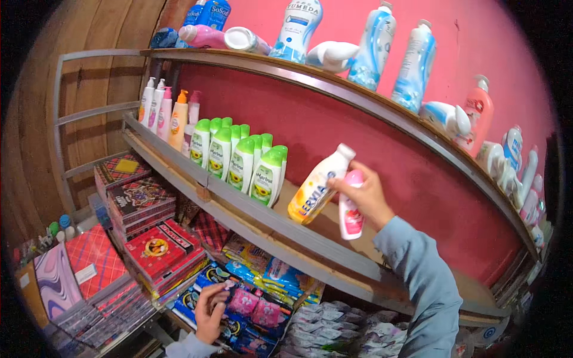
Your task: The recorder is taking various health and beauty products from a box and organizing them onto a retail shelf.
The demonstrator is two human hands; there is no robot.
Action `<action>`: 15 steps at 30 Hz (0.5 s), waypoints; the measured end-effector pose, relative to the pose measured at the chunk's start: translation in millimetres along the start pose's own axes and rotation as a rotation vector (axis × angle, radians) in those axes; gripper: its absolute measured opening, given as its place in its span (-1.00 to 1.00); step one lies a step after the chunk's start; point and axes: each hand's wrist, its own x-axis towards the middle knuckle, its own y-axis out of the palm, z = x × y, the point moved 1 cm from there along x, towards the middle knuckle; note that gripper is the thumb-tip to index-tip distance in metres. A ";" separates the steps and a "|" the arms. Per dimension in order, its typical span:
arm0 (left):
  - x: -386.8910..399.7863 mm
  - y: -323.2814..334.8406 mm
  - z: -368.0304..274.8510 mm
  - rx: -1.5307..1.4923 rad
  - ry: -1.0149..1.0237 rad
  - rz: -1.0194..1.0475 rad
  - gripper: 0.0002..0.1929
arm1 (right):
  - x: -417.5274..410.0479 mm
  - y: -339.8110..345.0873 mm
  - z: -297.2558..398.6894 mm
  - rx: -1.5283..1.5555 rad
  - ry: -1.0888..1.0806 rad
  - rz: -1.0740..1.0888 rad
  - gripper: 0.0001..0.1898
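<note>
My right hand point(368, 190) grips two bottles over the middle shelf. One is a white and yellow Lervia bottle point(318, 185) with a white cap, tilted to the right. The other is a smaller white and pink bottle point(351, 212) with a pink cap, held in front of the shelf. To their left, white lotion bottles with green caps point(268, 179) stand in close rows on the shelf. Lower down, my left hand point(210, 311) is half curled above dark blue and pink plastic packs point(244, 306), with no object visible in it.
A metal-edged middle shelf point(250, 215) runs diagonally across the view. Above it, an upper shelf point(250, 58) bears white and blue bottles point(295, 31), some lying down. Pump bottles point(179, 118) stand at the left end. Boxed notebooks point(156, 250) are stacked at lower left.
</note>
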 end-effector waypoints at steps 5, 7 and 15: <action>-1.6 -28.6 49.8 0.036 -0.135 0.005 -0.63 | 24.3 26.8 -52.1 -0.086 0.028 0.018 -0.55; 3.9 -32.1 56.1 0.053 -0.135 -0.003 -0.65 | 30.9 35.1 -65.4 -0.064 0.040 0.067 -0.55; 18.8 -25.6 64.0 0.055 -0.142 0.042 -0.64 | 43.5 41.4 -69.8 -0.093 0.115 0.095 -0.57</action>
